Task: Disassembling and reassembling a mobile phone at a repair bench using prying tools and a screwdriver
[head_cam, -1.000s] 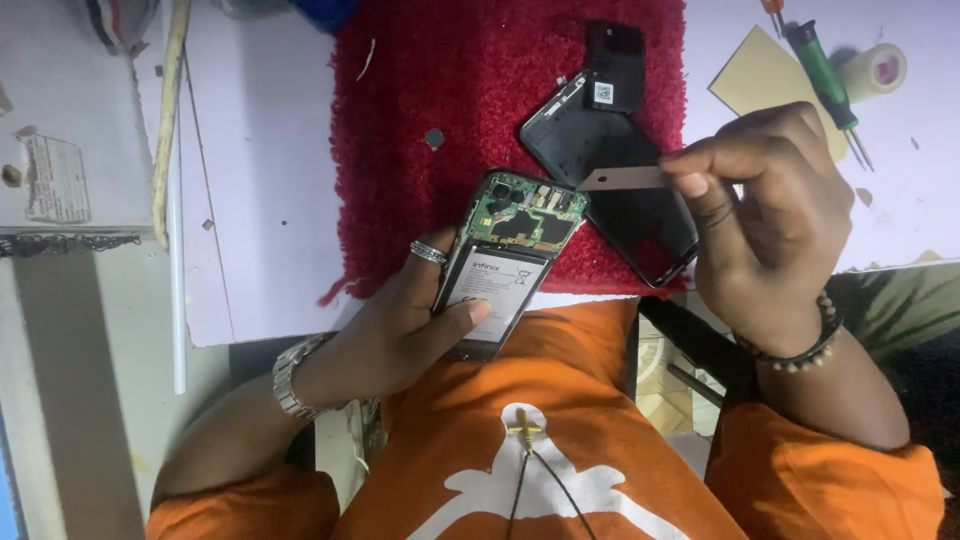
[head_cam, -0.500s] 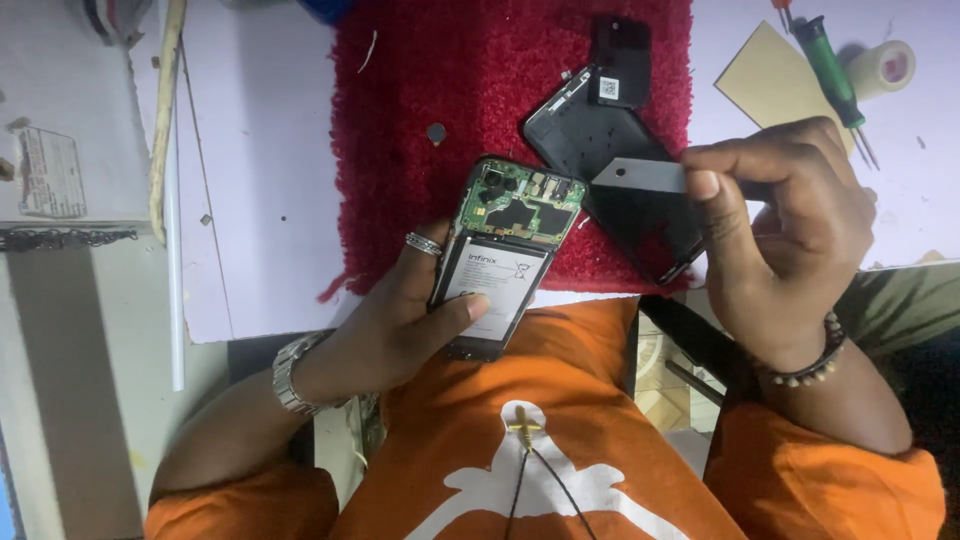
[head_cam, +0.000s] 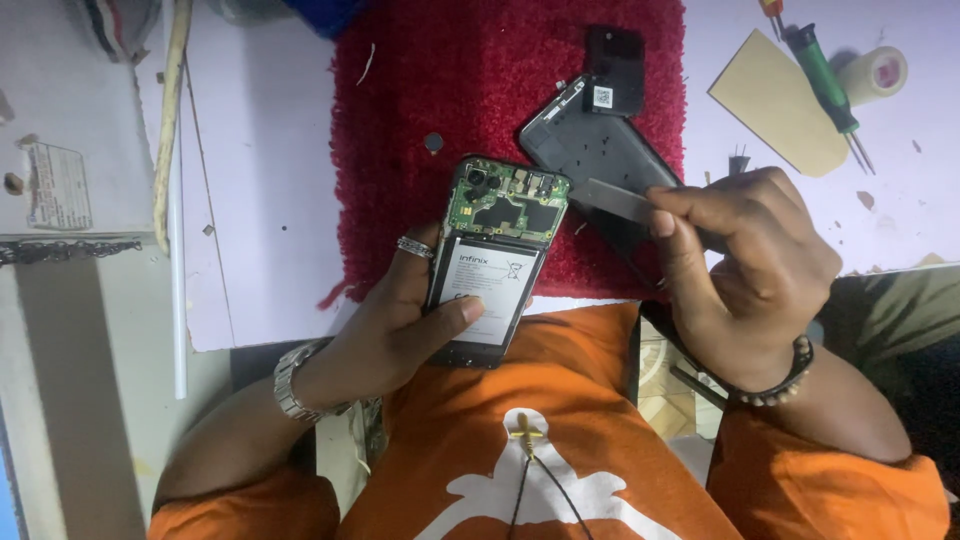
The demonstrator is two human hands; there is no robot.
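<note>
My left hand (head_cam: 400, 325) grips an opened phone (head_cam: 495, 255) with its back off; a green circuit board shows at the top and a white battery below, and my thumb rests on the battery. My right hand (head_cam: 745, 265) pinches a thin flat grey tool (head_cam: 612, 200) whose tip points left, just right of the phone's circuit board. A black back cover (head_cam: 590, 150) lies on the red mat (head_cam: 450, 80) behind the tool. A small black part (head_cam: 612, 55) sits above the cover.
A green-handled screwdriver (head_cam: 822, 75), a tan card piece (head_cam: 775, 105) and a roll of tape (head_cam: 880, 72) lie on the pale table at the upper right. A small round dark piece (head_cam: 433, 142) rests on the mat. A wooden stick (head_cam: 168, 120) runs along the left.
My right hand has brought the flat tool downward and leftward, closer to the phone's circuit board. The left hand keeps the phone in nearly the same spot.
</note>
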